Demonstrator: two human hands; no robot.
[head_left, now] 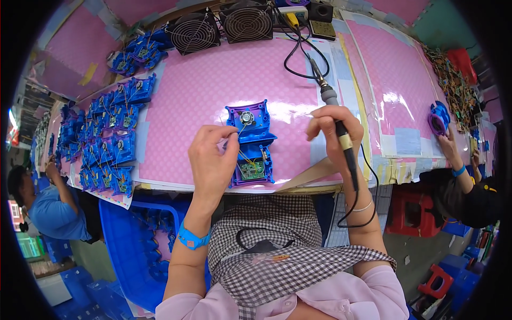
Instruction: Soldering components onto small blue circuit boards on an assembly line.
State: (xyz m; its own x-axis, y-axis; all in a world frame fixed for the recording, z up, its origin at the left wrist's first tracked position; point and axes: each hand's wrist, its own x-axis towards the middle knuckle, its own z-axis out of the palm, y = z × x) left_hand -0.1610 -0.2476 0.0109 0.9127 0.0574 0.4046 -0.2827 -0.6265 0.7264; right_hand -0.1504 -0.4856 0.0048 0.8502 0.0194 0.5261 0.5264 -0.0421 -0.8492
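Note:
In front of me on the pink mat lies an opened blue plastic housing. Its far half carries a small round speaker, and a green circuit board sits in the near half. Thin wires run between them. My left hand is at the housing's left side, thumb and forefinger pinched on a thin wire beside the speaker. To the right, my right hand grips a soldering iron, its tip pointing away from me, apart from the housing.
Rows of similar blue housings cover the left of the bench. Two fans and a soldering stand line the back. The iron's black cord loops by my right forearm. A blue tub stands below left; co-workers sit on both sides.

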